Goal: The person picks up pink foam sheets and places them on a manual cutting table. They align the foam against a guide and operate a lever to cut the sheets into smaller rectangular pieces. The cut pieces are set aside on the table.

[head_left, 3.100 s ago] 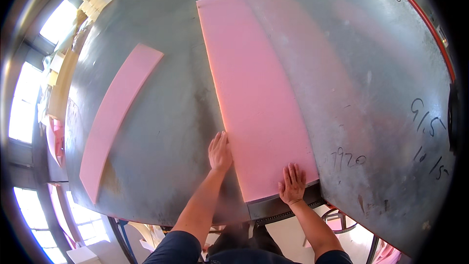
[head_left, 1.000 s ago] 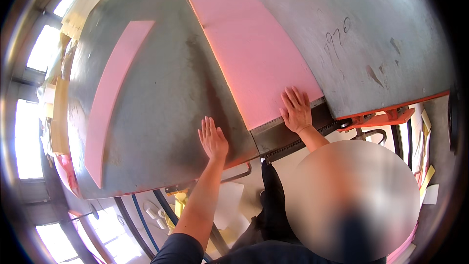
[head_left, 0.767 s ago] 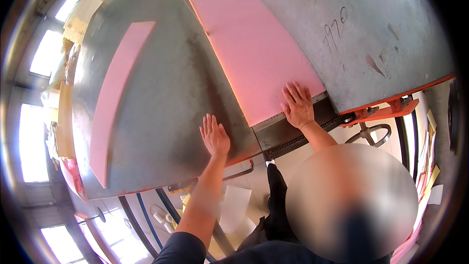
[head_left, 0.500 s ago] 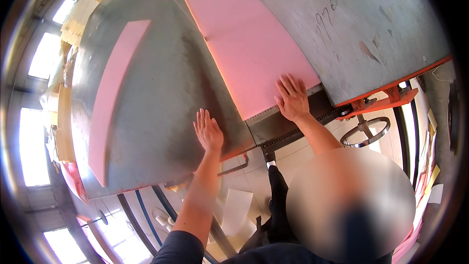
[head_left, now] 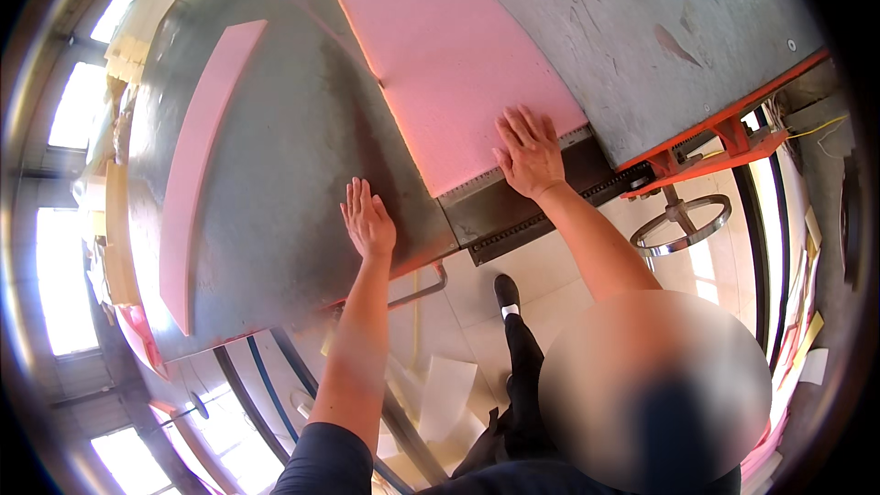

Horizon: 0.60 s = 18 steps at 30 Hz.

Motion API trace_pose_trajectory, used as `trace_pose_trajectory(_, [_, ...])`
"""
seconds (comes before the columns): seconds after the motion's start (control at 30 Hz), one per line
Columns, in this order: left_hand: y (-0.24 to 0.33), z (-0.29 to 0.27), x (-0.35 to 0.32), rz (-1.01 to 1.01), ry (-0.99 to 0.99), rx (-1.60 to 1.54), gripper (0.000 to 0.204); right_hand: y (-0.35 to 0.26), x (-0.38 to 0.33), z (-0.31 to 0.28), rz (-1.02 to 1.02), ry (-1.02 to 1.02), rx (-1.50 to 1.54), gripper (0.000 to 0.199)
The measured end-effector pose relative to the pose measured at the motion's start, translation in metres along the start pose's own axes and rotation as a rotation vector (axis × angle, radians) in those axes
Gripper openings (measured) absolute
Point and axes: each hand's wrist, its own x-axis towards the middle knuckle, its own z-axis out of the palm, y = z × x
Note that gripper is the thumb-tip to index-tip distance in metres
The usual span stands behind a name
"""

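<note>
A large pink foam sheet [head_left: 458,64] lies on a grey metal worktable [head_left: 275,220], with one long side curved and the other straight. My right hand [head_left: 532,154] rests palm down on its near end, fingers spread a little. Beside the straight side, my left hand [head_left: 370,222] lies flat on the bare metal, apart from the foam and holding nothing. Along the sheet's near end runs a ruler-like strip [head_left: 576,135]. A small dark spot [head_left: 381,82] shows at the straight edge. Further left lies a narrow, curved pink foam strip [head_left: 203,165].
Below the table's right part is a metal handwheel [head_left: 680,225] near an orange frame [head_left: 733,154]. A dark toothed rail [head_left: 532,223] borders the near edge. Yellowish foam pieces [head_left: 117,229] stand beyond the left side. My shoe [head_left: 506,291] is on the tiled floor.
The table, foam and both hands sit slightly higher and further left in the picture. My shoe now shows clear of the rail. Both hands keep their places on the foam and the metal.
</note>
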Motion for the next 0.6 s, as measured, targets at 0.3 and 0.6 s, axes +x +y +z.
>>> trace_pose_trajectory(0.3, [0.029,0.018,-0.023,-0.003,-0.018,-0.015,0.038,0.034,-0.031,0.0,0.008,-0.029,-0.008,0.046])
trace_pose_trajectory(0.6, [0.046,0.066,-0.02,-0.066,-0.004,-0.127,0.032,0.079,-0.051,0.027,0.006,-0.013,0.004,0.046])
